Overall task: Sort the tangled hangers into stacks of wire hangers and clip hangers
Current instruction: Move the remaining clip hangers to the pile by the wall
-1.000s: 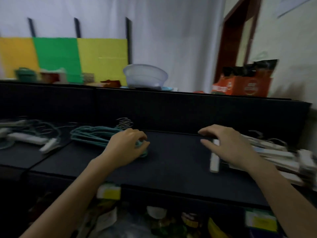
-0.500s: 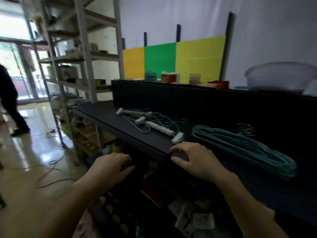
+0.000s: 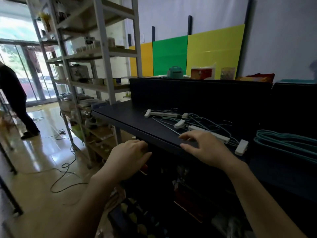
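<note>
A tangle of white clip hangers and thin pale wire hangers (image 3: 187, 122) lies on the black shelf top (image 3: 130, 115). To its right sits a stack of teal wire hangers (image 3: 288, 143). My right hand (image 3: 205, 148) hovers with spread fingers over the near end of the tangle, holding nothing. My left hand (image 3: 128, 157) hangs in front of the shelf's front edge, fingers loosely curled and empty.
A tall metal shelving rack (image 3: 89, 69) with boxes stands to the left. A person (image 3: 15, 103) stands on the glossy floor at far left, with cables (image 3: 65, 169) trailing there. A black back panel (image 3: 197, 93) rises behind the hangers. Cluttered goods fill the space under the shelf.
The view has swung left from the teal stack and the clip stack to the tangled pile. Both hands let go of the stacks; my right hand has moved closer to the tangle.
</note>
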`<act>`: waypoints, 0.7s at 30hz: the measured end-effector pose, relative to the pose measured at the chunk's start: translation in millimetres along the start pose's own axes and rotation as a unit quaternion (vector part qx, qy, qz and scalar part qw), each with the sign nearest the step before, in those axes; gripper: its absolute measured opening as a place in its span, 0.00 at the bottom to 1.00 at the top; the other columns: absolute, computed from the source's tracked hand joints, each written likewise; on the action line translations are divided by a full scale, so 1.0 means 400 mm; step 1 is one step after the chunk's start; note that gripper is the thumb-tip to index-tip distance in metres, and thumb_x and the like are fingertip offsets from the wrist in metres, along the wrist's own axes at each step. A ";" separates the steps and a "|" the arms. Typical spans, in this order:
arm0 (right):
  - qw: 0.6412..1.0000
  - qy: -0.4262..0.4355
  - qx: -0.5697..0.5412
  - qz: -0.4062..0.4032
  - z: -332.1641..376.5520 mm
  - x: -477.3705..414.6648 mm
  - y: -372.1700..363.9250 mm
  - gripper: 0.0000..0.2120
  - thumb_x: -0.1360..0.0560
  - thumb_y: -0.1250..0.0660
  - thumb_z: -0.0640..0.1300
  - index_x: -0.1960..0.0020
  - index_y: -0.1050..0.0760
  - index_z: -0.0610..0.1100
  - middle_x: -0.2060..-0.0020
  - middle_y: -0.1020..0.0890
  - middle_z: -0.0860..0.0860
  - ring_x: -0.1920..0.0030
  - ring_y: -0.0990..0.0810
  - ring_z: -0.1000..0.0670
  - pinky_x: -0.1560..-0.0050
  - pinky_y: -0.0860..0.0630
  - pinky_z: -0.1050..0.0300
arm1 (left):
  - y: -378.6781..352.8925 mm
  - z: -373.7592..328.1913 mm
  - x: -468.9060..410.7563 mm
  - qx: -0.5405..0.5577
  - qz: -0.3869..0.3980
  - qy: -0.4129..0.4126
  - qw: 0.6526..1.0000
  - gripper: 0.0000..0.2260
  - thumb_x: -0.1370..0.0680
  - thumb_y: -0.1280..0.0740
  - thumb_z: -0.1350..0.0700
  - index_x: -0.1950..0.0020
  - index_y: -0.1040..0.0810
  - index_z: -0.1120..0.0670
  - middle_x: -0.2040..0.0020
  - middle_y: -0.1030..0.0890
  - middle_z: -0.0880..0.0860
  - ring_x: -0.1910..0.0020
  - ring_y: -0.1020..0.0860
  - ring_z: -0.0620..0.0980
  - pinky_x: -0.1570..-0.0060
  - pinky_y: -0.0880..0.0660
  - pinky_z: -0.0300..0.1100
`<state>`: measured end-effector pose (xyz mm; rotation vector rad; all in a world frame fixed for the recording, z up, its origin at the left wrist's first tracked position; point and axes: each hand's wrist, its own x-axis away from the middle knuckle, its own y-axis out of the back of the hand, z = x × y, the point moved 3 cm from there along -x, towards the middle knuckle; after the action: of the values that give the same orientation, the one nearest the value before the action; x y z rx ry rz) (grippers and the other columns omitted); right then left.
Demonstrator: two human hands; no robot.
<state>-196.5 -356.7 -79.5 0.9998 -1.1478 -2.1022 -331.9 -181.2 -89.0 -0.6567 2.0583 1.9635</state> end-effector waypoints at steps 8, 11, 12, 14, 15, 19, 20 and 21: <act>0.992 -0.094 0.061 -0.066 -0.099 -0.111 -0.044 0.16 0.25 0.38 0.56 0.38 0.27 0.56 0.43 0.22 0.58 0.47 0.24 0.56 0.46 0.26 0.56 | -0.115 0.120 -0.172 0.047 -0.006 -0.057 0.997 0.13 0.22 0.42 0.44 0.43 0.26 0.48 0.47 0.22 0.46 0.47 0.25 0.46 0.55 0.30 0.39; 0.982 -0.136 0.080 -0.100 -0.117 -0.179 -0.062 0.16 0.24 0.38 0.57 0.38 0.28 0.56 0.42 0.23 0.57 0.43 0.24 0.54 0.45 0.26 0.55 | -0.126 0.200 -0.251 0.061 -0.003 -0.057 0.997 0.15 0.22 0.42 0.44 0.40 0.26 0.49 0.45 0.22 0.46 0.46 0.26 0.46 0.52 0.28 0.39; 0.981 -0.142 0.080 -0.109 -0.117 -0.206 -0.072 0.16 0.24 0.39 0.57 0.38 0.28 0.56 0.42 0.23 0.58 0.43 0.24 0.54 0.45 0.26 0.55 | -0.129 0.226 -0.275 0.059 0.003 -0.060 0.996 0.15 0.22 0.42 0.44 0.39 0.27 0.49 0.44 0.23 0.45 0.45 0.26 0.45 0.51 0.27 0.40; 0.981 -0.139 0.067 -0.115 -0.109 -0.263 -0.103 0.16 0.24 0.39 0.57 0.38 0.28 0.57 0.43 0.22 0.58 0.45 0.24 0.54 0.47 0.27 0.57 | -0.137 0.280 -0.315 0.059 0.005 -0.062 0.996 0.16 0.22 0.42 0.44 0.39 0.27 0.48 0.44 0.23 0.44 0.44 0.26 0.44 0.49 0.27 0.40; 0.983 -0.133 0.060 -0.115 -0.102 -0.292 -0.118 0.16 0.24 0.39 0.57 0.38 0.28 0.57 0.43 0.22 0.59 0.46 0.24 0.55 0.48 0.28 0.59 | -0.141 0.309 -0.333 0.061 -0.001 -0.062 0.996 0.16 0.22 0.42 0.44 0.38 0.27 0.48 0.43 0.23 0.44 0.44 0.26 0.43 0.48 0.27 0.39; 0.987 -0.130 0.042 -0.089 -0.066 -0.398 -0.168 0.15 0.24 0.39 0.56 0.38 0.28 0.56 0.44 0.23 0.59 0.47 0.24 0.56 0.48 0.27 0.58 | -0.162 0.410 -0.388 0.080 -0.013 -0.058 0.995 0.16 0.22 0.42 0.44 0.37 0.28 0.48 0.44 0.24 0.44 0.45 0.26 0.42 0.50 0.28 0.36; 0.987 -0.129 0.046 -0.082 -0.057 -0.420 -0.179 0.15 0.24 0.39 0.56 0.38 0.28 0.56 0.43 0.23 0.60 0.46 0.25 0.57 0.47 0.26 0.58 | -0.169 0.432 -0.403 0.080 -0.012 -0.059 0.995 0.16 0.22 0.41 0.44 0.37 0.28 0.48 0.44 0.23 0.44 0.45 0.26 0.42 0.50 0.29 0.36; 0.988 -0.126 0.054 -0.076 -0.048 -0.441 -0.191 0.15 0.24 0.39 0.57 0.38 0.28 0.56 0.43 0.23 0.60 0.45 0.25 0.57 0.47 0.27 0.59 | -0.177 0.453 -0.419 0.080 -0.012 -0.060 0.995 0.16 0.22 0.41 0.44 0.37 0.28 0.48 0.44 0.23 0.44 0.45 0.26 0.42 0.50 0.29 0.37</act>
<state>-86.8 -198.0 -90.8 0.9134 -1.3584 -2.3617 -178.5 24.8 -90.3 -0.5148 2.0964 1.7556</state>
